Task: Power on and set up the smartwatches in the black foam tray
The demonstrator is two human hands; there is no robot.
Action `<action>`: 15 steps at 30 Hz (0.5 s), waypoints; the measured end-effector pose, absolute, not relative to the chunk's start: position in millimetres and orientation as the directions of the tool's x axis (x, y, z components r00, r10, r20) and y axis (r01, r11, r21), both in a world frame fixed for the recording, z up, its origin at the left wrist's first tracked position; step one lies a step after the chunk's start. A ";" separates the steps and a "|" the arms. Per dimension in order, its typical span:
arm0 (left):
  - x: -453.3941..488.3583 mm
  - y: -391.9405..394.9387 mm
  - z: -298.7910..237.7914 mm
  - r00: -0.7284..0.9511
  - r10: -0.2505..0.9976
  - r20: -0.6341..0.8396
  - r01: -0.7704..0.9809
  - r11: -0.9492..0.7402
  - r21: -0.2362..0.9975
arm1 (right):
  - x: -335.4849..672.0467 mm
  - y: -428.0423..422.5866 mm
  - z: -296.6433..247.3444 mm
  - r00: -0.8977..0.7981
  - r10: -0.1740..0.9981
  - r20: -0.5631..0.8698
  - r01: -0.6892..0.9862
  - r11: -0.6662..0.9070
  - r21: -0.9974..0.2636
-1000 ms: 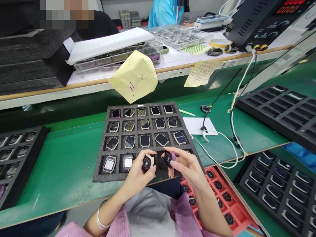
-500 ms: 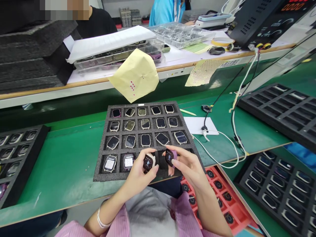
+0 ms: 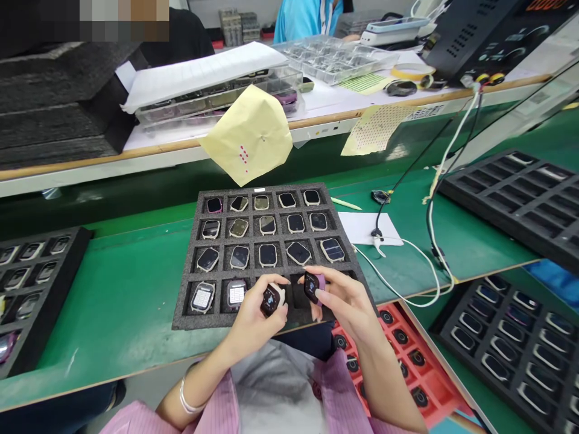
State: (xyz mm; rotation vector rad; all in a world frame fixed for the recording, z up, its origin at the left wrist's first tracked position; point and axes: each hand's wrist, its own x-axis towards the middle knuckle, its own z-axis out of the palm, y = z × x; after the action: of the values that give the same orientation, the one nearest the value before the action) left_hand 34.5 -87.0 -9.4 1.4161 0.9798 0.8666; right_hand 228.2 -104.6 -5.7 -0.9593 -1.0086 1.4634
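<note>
My left hand [image 3: 256, 313] grips a light-cased smartwatch [image 3: 272, 299] between thumb and fingers, its dark screen lit with a small blue figure. In my right hand [image 3: 346, 301] is a purple-cased smartwatch [image 3: 312, 286], its screen lit with a similar figure and tilted toward the left. Both hands are over the front row of a black foam tray [image 3: 181, 301], whose pockets hold several smartwatch faces without straps. Two watches in that row, a light one [image 3: 202, 297] and a purple one [image 3: 236, 293], show white screens. My fingers partly hide the pockets beneath.
More foam trays of watches lie at left [image 3: 58, 283] and lower right [image 3: 506, 343]. A red tray [image 3: 434, 386] of round-marked items sits below my right forearm. White cables [image 3: 434, 259] run across the green bench [image 3: 122, 283]. A black instrument [image 3: 493, 42] stands on the shelf; people are beyond.
Both hands keep hold of their watches, almost in place. The left watch has turned slightly. The whole view has shifted a little.
</note>
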 end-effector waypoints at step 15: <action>37.1 -86.2 -10.1 0.340 0.939 -0.054 0.029 0.047 0.998 | 228.0 -104.3 -4.9 -0.093 0.993 -0.067 -0.294 -0.091 -0.951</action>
State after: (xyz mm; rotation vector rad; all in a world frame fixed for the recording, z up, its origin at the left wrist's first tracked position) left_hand 37.1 -86.2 -10.1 1.3309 0.9873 0.9041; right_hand 228.0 -104.3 -4.9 -0.9978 -1.0002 1.4554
